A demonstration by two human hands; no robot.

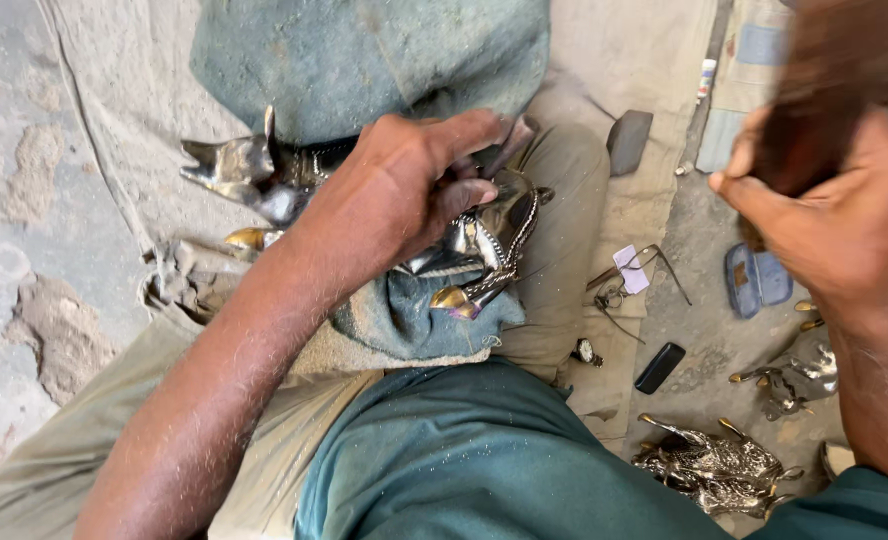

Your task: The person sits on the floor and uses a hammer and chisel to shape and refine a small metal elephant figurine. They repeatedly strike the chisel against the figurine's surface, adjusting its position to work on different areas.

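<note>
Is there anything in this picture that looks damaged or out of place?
The floor at the left has broken patches. Metal animal figures and a dark phone lie loose on the ground beside the person.

Quick count: one shiny metal animal figure pinned under the left hand, one brown wooden tool gripped in the right hand. Off below the right hand, two more metal figures on the ground. Between the two grips: one black phone, one wristwatch, one pair of glasses.
</note>
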